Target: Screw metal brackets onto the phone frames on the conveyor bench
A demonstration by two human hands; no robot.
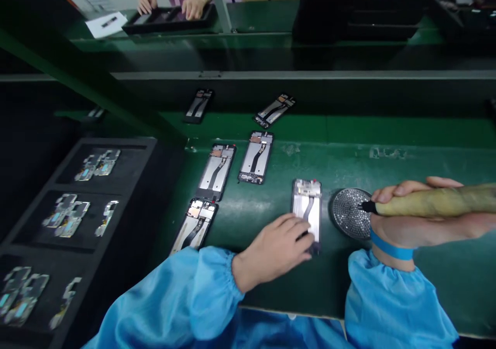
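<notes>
My left hand (277,248) rests its fingertips on the lower part of an opened smartphone (310,204) that lies flat on the green bench. The hand does not wrap round it, and its fingers are loosely spread. In my right hand (403,188) is a thick, yellow-wrapped screwdriver (430,202), lying almost level, its black nose pointing left. The nose is over a round dish (351,222) whose surface is dotted with small shiny bits, seemingly screws. Whether the tip touches the dish I cannot tell. A blue band circles my right wrist.
Several opened phones lie on the bench (240,219), among them one phone (256,157) left of centre. At left stands a black compartment tray (134,183) with circuit boards (72,217). A green post slants at upper left. Across the bench, a co-worker's hands (194,5) touch a dark tray (163,23).
</notes>
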